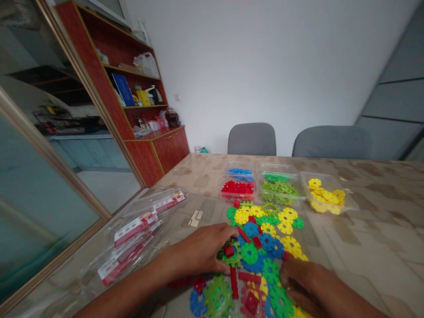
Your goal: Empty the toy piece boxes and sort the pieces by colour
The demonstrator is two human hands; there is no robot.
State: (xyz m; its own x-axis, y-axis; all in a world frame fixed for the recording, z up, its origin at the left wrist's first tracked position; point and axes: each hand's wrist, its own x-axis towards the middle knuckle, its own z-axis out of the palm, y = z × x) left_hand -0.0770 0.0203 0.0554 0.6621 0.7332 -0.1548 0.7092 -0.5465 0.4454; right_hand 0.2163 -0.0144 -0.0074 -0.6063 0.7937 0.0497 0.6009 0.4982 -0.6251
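Note:
My left hand (213, 247) reaches over a pile of plastic building pieces on the table. Its thumb and fingers are apart and curved around a light green square notched piece (237, 254) with a red block (229, 251) on top; whether they press on it is hard to see. On the pile's right side my right hand (303, 278) is closed, with a small red piece (287, 255) at its fingertips. Between the hands lie green notched discs (249, 253), blue discs (266, 241) and red bars (234, 282). Nearest me is a light green notched piece (218, 297).
Clear plastic boxes behind the pile hold red pieces (237, 189), blue pieces (240, 173), green pieces (280, 191) and yellow discs (326, 198). Plastic bags with red-and-white labels (135, 227) lie to the left. Two grey chairs (251, 139) stand beyond the table (374, 212).

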